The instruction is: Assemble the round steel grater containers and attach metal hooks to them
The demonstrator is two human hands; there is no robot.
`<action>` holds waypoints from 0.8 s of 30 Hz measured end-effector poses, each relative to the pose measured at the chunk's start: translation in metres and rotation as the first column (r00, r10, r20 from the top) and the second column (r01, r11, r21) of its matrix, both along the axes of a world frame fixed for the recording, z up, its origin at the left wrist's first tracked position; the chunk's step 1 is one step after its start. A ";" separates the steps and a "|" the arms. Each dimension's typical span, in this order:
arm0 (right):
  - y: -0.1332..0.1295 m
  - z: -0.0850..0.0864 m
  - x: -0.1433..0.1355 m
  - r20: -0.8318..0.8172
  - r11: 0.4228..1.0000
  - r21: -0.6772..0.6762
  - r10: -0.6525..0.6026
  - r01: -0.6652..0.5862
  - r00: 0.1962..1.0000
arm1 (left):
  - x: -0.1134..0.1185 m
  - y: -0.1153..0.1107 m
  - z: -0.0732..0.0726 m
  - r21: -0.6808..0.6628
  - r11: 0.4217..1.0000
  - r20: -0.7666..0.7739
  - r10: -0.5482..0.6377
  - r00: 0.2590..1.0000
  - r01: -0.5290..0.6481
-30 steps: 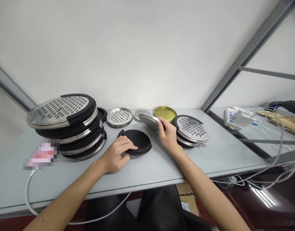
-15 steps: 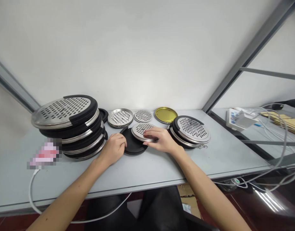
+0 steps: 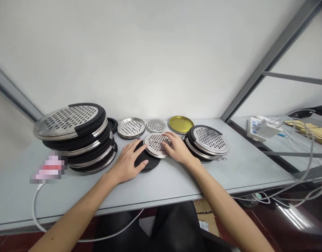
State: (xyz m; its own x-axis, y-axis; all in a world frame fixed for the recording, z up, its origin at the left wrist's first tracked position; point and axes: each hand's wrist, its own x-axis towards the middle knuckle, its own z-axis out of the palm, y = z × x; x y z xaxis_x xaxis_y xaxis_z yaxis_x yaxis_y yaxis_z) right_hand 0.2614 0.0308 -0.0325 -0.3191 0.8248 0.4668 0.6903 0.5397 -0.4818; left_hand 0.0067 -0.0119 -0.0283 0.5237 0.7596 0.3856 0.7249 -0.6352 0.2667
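A round metal grater disc (image 3: 156, 145) with rows of slots lies partly over a black round base (image 3: 150, 163), covering its far right part. My right hand (image 3: 179, 148) holds the disc by its right edge, with fingertips at the far rim and over the slotted face. My left hand (image 3: 129, 159) is open, fingers spread over the left side of the black base; its index fingertip is at the disc's left edge. Whether the left palm presses on the base I cannot tell.
A tall stack of black-rimmed graters (image 3: 82, 140) stands at left, a lower stack (image 3: 209, 141) at right. Along the wall lie a coarse grater disc (image 3: 131, 128), a finer one (image 3: 155, 125) and a yellow lid (image 3: 181, 124). A pixelated object (image 3: 49, 168) has a white cable.
My left hand has opened from curled fingers and spread over the black base. The grater disc has turned flatter towards me, and my right hand's fingers have shifted up and outward around it.
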 end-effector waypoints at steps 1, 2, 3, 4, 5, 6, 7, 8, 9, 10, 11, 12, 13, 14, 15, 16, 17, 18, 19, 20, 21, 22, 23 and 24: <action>0.001 -0.003 0.001 0.021 0.998 -0.037 -0.040 0.041 0.999 | 0.000 0.000 0.000 -0.003 1.000 -0.032 -0.013 0.999 0.013; 0.002 -0.005 0.001 0.043 0.994 -0.081 -0.066 0.069 0.997 | 0.000 0.000 -0.001 -0.007 1.000 -0.057 -0.023 0.998 0.022; 0.003 -0.007 0.002 0.063 0.988 -0.129 -0.078 0.086 0.995 | 0.000 0.000 -0.001 -0.011 1.000 -0.074 -0.028 0.997 0.028; 0.003 -0.008 0.002 0.080 0.980 -0.176 -0.076 0.089 0.994 | 0.000 0.000 -0.001 -0.016 0.999 -0.083 -0.029 0.996 0.028; 0.002 -0.009 0.002 0.090 0.973 -0.214 -0.067 0.085 0.994 | 0.000 0.001 0.000 -0.022 0.999 -0.086 -0.028 0.996 0.026; 0.002 -0.009 0.002 0.091 0.968 -0.240 -0.056 0.077 0.994 | 0.000 0.001 0.000 -0.031 0.999 -0.086 -0.026 0.996 0.023; 0.001 -0.009 0.002 0.086 0.965 -0.254 -0.049 0.069 0.995 | -0.001 0.001 0.001 -0.041 0.999 -0.083 -0.025 0.996 0.021; 0.001 -0.008 0.002 0.076 0.964 -0.258 -0.049 0.067 0.996 | -0.001 0.001 0.002 -0.052 0.998 -0.077 -0.027 0.997 0.023; 0.000 -0.007 0.001 0.062 0.964 -0.257 -0.055 0.069 0.997 | -0.002 0.000 0.003 -0.066 0.997 -0.071 -0.034 0.997 0.030; 0.000 -0.006 0.001 0.046 0.965 -0.253 -0.064 0.073 0.997 | -0.003 0.000 0.004 -0.082 0.996 -0.068 -0.048 0.997 0.042; 0.000 -0.005 0.001 0.029 0.966 -0.248 -0.071 0.076 0.997 | -0.004 0.000 0.005 -0.098 0.994 -0.069 -0.065 0.996 0.058; 0.000 -0.004 0.000 0.010 0.968 -0.239 -0.078 0.078 0.997 | -0.005 0.000 0.006 -0.112 0.991 -0.072 -0.083 0.994 0.074; 0.000 -0.003 0.000 -0.009 0.971 -0.228 -0.082 0.078 0.997 | -0.005 0.000 0.006 -0.122 0.989 -0.075 -0.097 0.992 0.087; 0.001 -0.003 0.000 -0.029 0.974 -0.214 -0.085 0.077 0.996 | -0.006 0.001 0.006 -0.128 0.987 -0.076 -0.104 0.992 0.094; 0.001 -0.003 0.000 -0.050 0.977 -0.199 -0.088 0.076 0.995 | -0.006 0.001 0.006 -0.131 0.987 -0.073 -0.104 0.992 0.094; 0.002 -0.003 0.000 -0.074 0.980 -0.185 -0.091 0.076 0.993 | -0.006 0.001 0.006 -0.129 0.988 -0.065 -0.098 0.993 0.089; 0.002 -0.003 0.000 -0.100 0.982 -0.176 -0.093 0.075 0.991 | -0.005 0.001 0.006 -0.126 0.989 -0.054 -0.090 0.994 0.083; 0.003 -0.003 0.000 -0.129 0.983 -0.168 -0.092 0.069 0.987 | -0.005 0.001 0.005 -0.122 0.989 -0.042 -0.084 0.996 0.078; 0.003 -0.004 0.000 -0.157 0.985 -0.162 -0.086 0.060 0.984 | -0.004 0.002 0.005 -0.116 0.990 -0.033 -0.081 0.996 0.077; 0.004 -0.005 0.000 -0.183 0.986 -0.157 -0.077 0.048 0.980 | -0.004 0.002 0.005 -0.111 0.991 -0.025 -0.081 0.996 0.078; 0.004 -0.005 0.000 -0.207 0.988 -0.152 -0.069 0.038 0.976 | -0.003 0.002 0.005 -0.106 0.991 -0.018 -0.082 0.996 0.079; 0.004 -0.006 0.000 -0.226 0.988 -0.148 -0.064 0.030 0.972 | -0.003 0.002 0.005 -0.101 0.992 -0.012 -0.082 0.997 0.081; 0.005 -0.006 0.000 -0.242 0.989 -0.146 -0.062 0.027 0.968 | -0.002 0.002 0.004 -0.095 0.992 -0.005 -0.082 0.997 0.081; 0.005 -0.006 -0.001 -0.259 0.989 -0.145 -0.065 0.028 0.964 | -0.002 0.002 0.004 -0.089 0.993 0.002 -0.082 0.997 0.082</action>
